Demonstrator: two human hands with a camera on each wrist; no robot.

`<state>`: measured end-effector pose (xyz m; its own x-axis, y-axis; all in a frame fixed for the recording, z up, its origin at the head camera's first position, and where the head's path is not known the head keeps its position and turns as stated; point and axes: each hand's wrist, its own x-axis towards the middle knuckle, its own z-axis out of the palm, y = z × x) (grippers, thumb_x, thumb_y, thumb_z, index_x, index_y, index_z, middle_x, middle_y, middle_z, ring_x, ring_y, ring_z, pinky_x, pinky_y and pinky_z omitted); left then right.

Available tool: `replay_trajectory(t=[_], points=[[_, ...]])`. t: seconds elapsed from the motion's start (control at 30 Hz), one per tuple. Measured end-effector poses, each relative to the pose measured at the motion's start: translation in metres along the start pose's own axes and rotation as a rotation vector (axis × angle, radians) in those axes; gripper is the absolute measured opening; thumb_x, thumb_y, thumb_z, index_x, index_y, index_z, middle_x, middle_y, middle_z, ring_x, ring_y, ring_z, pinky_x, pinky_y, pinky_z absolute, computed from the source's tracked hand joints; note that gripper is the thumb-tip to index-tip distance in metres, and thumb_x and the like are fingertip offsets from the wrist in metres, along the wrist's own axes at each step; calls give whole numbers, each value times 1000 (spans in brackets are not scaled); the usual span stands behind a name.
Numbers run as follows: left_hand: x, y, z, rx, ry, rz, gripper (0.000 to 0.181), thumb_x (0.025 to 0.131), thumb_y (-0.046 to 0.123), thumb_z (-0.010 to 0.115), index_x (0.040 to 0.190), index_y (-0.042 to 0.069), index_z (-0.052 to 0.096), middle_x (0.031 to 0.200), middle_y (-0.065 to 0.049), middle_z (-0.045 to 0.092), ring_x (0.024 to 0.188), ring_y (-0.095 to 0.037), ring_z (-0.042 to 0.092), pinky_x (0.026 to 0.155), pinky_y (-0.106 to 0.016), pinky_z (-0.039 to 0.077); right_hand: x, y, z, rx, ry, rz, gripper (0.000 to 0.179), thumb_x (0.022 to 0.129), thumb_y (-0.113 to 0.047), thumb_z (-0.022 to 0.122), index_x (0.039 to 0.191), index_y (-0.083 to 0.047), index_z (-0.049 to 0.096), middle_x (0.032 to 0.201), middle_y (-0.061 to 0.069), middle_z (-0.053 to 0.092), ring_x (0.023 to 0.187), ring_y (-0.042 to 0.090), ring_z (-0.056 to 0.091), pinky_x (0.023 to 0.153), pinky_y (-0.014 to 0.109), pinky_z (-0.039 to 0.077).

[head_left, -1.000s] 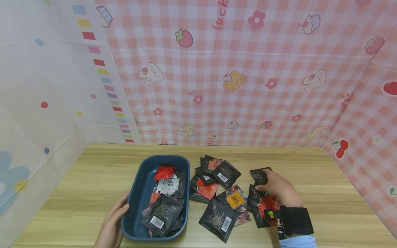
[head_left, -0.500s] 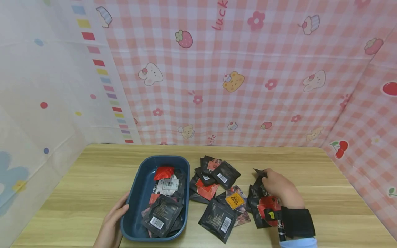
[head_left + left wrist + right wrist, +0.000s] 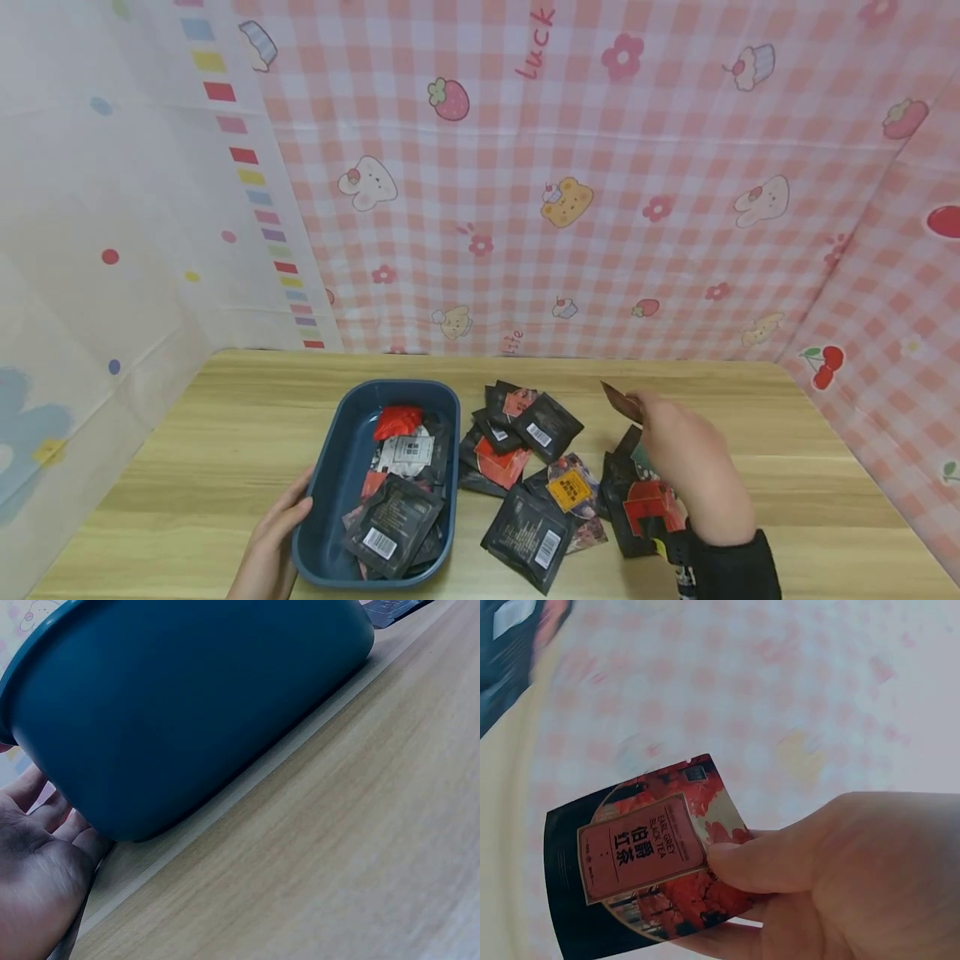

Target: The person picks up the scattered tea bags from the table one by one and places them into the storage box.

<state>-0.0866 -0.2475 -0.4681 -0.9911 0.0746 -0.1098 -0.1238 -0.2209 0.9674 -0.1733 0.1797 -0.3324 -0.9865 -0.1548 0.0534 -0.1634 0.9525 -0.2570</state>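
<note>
My right hand [image 3: 693, 467] pinches an Earl Grey black tea bag packet [image 3: 641, 851] between thumb and fingers. In the head view this packet [image 3: 622, 402] hangs above the table, seen nearly edge-on. The right wrist view shows its black and red printed face. Below the hand lie more packets [image 3: 637, 508], partly covered by the hand and wrist. My left hand [image 3: 273, 537] rests against the left side of a dark blue bin [image 3: 318, 508], fingers along its outer wall and thumb at the rim. Tea packets [image 3: 393, 521] and a red packet [image 3: 397, 421] lie inside the bin.
Several black tea packets [image 3: 528, 417] lie overlapped to the right of the bin, with another barcode-side up [image 3: 528, 537] nearer the front. The wooden table [image 3: 817, 475] ends at a pink checked cloth [image 3: 480, 183] behind and cloth walls at both sides.
My right hand has lifted the tea bag packet off the pile on the right, and it has turned nearly edge-on. The left hand and the bin have stayed in place.
</note>
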Motion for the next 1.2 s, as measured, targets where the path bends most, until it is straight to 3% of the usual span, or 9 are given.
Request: replay_trajectory(t=[0.1, 0.17, 0.27, 0.43, 0.67, 0.93, 1.2], points=[[0, 0, 0, 5, 2, -2, 64, 102, 29, 32, 150, -2, 2, 121, 34, 44, 111, 14, 48, 89, -10, 47, -9, -22, -4, -39, 180, -91, 33, 86, 3, 52, 116, -5, 63, 96, 19, 74, 69, 27, 63, 53, 41, 51], [0, -1, 0, 10, 10, -6, 64, 102, 29, 32, 150, -1, 3, 121, 33, 44, 111, 14, 48, 89, -10, 47, -15, -37, -4, -54, 301, -165, 29, 84, 2, 56, 111, -5, 66, 89, 15, 76, 72, 28, 66, 57, 44, 55], [0, -2, 0, 19, 22, -12, 63, 102, 29, 32, 150, -1, 5, 122, 31, 42, 110, 15, 47, 88, -10, 47, -23, -61, 0, -54, 384, -260, 29, 81, 2, 62, 108, -7, 69, 91, 11, 77, 80, 26, 68, 68, 44, 58], [0, -2, 1, 13, 19, -3, 63, 102, 29, 32, 150, -1, 5, 123, 31, 42, 111, 15, 46, 89, -9, 46, -36, -97, 13, -103, 348, -404, 38, 74, -3, 70, 110, -13, 70, 102, 0, 76, 95, 17, 65, 84, 39, 56], [0, -1, 0, -34, -35, 49, 61, 103, 24, 30, 149, -3, 1, 122, 35, 48, 113, 12, 48, 89, -10, 47, -48, -129, 32, -131, 334, -604, 35, 77, -13, 69, 111, -22, 71, 109, -2, 73, 101, 15, 62, 83, 36, 56], [1, -1, 0, -34, -27, 57, 61, 103, 23, 30, 149, -4, 2, 121, 35, 50, 112, 11, 48, 88, -11, 48, -54, -153, 52, -82, 411, -817, 22, 78, -19, 70, 97, -29, 76, 94, -4, 75, 90, 13, 63, 79, 32, 57], [0, -2, -1, -65, -28, 56, 57, 103, 21, 31, 150, -1, 7, 120, 34, 53, 111, 9, 50, 88, -12, 49, -54, -162, 78, -136, 289, -906, 20, 79, -23, 68, 96, -29, 76, 91, -4, 74, 83, 12, 61, 68, 26, 53]])
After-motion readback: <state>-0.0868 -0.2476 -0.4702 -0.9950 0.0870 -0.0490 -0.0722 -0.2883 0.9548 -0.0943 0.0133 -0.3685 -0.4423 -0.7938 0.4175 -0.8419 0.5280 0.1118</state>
